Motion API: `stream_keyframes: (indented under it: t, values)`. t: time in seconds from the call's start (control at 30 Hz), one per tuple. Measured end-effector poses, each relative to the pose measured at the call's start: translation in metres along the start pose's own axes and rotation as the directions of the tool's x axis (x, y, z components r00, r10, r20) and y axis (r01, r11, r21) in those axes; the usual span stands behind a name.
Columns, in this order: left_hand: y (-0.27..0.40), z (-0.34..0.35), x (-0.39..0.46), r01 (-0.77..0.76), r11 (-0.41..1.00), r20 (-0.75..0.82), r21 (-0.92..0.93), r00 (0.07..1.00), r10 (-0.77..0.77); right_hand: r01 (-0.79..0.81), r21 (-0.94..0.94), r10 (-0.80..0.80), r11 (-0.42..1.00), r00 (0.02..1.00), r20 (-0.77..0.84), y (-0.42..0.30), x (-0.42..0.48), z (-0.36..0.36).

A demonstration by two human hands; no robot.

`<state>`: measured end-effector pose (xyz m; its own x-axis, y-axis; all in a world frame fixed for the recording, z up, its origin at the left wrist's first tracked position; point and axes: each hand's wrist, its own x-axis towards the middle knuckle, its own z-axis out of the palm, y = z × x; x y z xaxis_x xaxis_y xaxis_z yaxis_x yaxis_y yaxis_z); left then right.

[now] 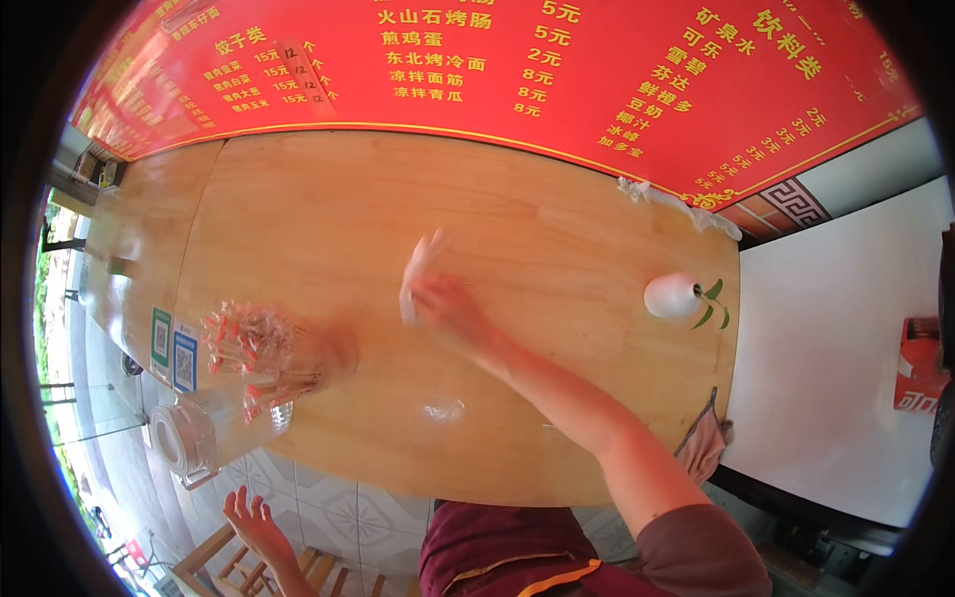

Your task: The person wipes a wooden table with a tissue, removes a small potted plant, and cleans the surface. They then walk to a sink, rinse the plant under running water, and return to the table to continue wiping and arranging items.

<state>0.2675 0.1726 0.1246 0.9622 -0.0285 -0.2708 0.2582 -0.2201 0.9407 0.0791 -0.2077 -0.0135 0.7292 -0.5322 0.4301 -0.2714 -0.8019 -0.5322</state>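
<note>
My right hand [448, 302] reaches out over the wooden counter [358, 216], its fingers on a thin white wipe or tissue [422, 274]. Motion blur softens both the hand and the wipe. Low on the left, my left hand [257, 526] is raised in the air beside the counter's near edge, fingers bent and apart, holding nothing. Just above it is a clear pitcher with a white lid [175, 440]. Behind the pitcher, a clear container holds a bunch of wrapped disposable chopsticks [261, 336].
A white vase [669, 295] with a green sprig is at right. A pinkish cloth [701, 448] hangs at the counter's right corner, and a crumpled white cloth [686, 207] lies along the back. Code cards [185, 358] stand left. A wooden chair [216, 560] is below.
</note>
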Motion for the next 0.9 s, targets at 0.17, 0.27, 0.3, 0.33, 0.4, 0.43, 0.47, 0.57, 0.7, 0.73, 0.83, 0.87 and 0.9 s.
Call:
stream_keyframes:
  t: [0.17, 0.27, 0.3, 0.33, 0.4, 0.43, 0.47, 0.57, 0.7, 0.73, 0.83, 0.87, 0.9]
  values:
    - [-0.015, -0.027, 0.001, 0.015, 1.000, 0.085, -0.005, 0.996, -0.014, 0.015, -0.110, -0.019, 0.994, 0.999, -0.038, -0.042, -0.092, -0.060]
    - [-0.023, -0.040, 0.000, 0.075, 0.995, 0.104, -0.059, 0.992, -0.068, -0.301, -0.402, 0.273, 0.865, 0.954, -0.128, -0.024, -0.137, -0.127]
    - [-0.028, -0.045, 0.000, 0.086, 0.994, 0.125, -0.060, 0.989, -0.078, -0.330, -0.482, 0.274, 0.811, 0.944, -0.185, -0.013, -0.144, -0.138]
    - [-0.030, -0.050, 0.000, 0.100, 0.993, 0.149, -0.056, 0.985, -0.091, -0.363, -0.558, 0.275, 0.746, 0.931, -0.239, -0.001, -0.148, -0.144]
    - [-0.029, -0.046, -0.005, 0.124, 0.989, 0.173, -0.075, 0.979, -0.109, -0.485, -0.357, 0.388, 0.798, 0.868, -0.312, 0.031, -0.140, -0.136]
    - [-0.027, -0.044, -0.008, 0.130, 0.988, 0.185, -0.087, 0.976, -0.113, -0.636, -0.314, 0.607, 0.705, 0.770, -0.197, 0.053, -0.130, -0.127]
    - [-0.027, -0.048, -0.010, 0.126, 0.989, 0.238, -0.073, 0.965, -0.105, -0.585, -0.293, 0.534, 0.757, 0.811, -0.240, 0.055, -0.117, -0.113]
    - [-0.024, -0.048, -0.002, 0.081, 0.994, 0.374, -0.078, 0.926, -0.046, -0.388, -0.243, 0.265, 0.889, 0.869, -0.418, 0.017, -0.044, -0.037]
    - [-0.026, -0.042, -0.001, 0.058, 0.996, 0.470, -0.067, 0.883, -0.020, -0.396, 0.040, 0.397, 0.917, 0.905, -0.154, -0.096, -0.042, 0.042]
    - [-0.028, -0.040, -0.003, 0.061, 0.996, 0.500, -0.060, 0.866, -0.023, -0.247, -0.065, 0.254, 0.967, 0.957, 0.143, -0.135, -0.051, 0.026]
    - [-0.032, -0.015, -0.021, 0.075, 0.997, 0.621, -0.020, 0.782, -0.046, -0.194, -0.243, 0.216, 0.950, 0.974, 0.068, -0.176, -0.121, 0.007]
    - [-0.032, -0.005, -0.030, 0.069, 0.998, 0.670, -0.004, 0.741, -0.048, -0.270, -0.259, 0.300, 0.927, 0.950, 0.082, -0.178, -0.145, -0.010]
    - [-0.032, 0.006, -0.037, 0.051, 0.999, 0.715, 0.010, 0.697, -0.042, -0.345, -0.267, 0.379, 0.900, 0.922, 0.085, -0.174, -0.164, -0.025]
